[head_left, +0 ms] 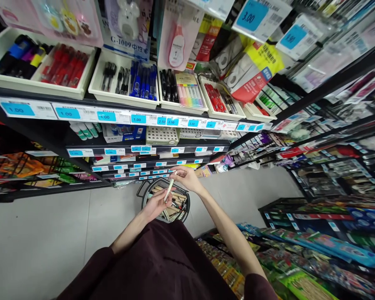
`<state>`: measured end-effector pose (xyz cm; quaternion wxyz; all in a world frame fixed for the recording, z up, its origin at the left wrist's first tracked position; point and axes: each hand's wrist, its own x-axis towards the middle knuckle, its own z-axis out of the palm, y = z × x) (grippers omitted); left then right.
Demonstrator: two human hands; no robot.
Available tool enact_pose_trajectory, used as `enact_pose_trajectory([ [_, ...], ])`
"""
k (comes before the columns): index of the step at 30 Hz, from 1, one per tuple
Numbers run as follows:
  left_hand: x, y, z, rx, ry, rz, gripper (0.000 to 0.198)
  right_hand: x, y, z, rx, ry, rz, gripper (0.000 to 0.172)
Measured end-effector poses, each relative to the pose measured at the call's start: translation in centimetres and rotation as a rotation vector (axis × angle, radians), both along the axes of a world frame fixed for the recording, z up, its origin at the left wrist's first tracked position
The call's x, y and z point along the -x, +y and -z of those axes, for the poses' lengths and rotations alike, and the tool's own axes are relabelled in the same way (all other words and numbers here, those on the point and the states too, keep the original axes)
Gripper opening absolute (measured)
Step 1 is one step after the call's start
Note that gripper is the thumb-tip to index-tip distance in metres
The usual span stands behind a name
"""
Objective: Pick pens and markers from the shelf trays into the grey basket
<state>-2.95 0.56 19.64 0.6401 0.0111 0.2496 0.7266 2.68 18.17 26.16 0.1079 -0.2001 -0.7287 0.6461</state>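
Both my hands hold one pale, slim pen [169, 188] over a black shopping basket [185, 199] on the floor. My left hand [155, 205] is closed on the pen's lower end, just above the basket's contents. My right hand [185, 178] pinches the pen's upper end with its fingers curled. The basket holds several stick-like packs in beige and red. The pen is tilted, with its top leaning right.
A shelf rack with white trays of pens and markers [125, 79] and blue price tags [106, 116] stands in front. Lower shelves [143, 160] run behind the basket. More stocked shelves [325, 166] line the right. Grey floor [50, 241] lies at left.
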Motion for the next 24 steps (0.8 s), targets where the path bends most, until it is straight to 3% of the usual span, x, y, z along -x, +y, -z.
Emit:
enact_pose_trajectory([
  [9,0.4,-0.7,0.8,-0.007,0.146,-0.046,0.029,0.8,-0.8,-0.6,0.049,-0.015,-0.042,0.038],
  [17,0.4,-1.0,0.7,0.029,0.331,-0.069,0.031,0.6,-1.2,-1.0,0.031,-0.093,-0.175,0.033],
  [20,0.5,-0.7,0.6,0.087,0.353,-0.118,0.035,1.1,-0.3,-2.0,-0.035,-0.042,-0.120,0.031],
  [24,1.1,-0.4,1.0,0.194,0.348,-0.285,0.046,2.4,2.5,-4.6,-0.180,0.105,0.092,0.028],
])
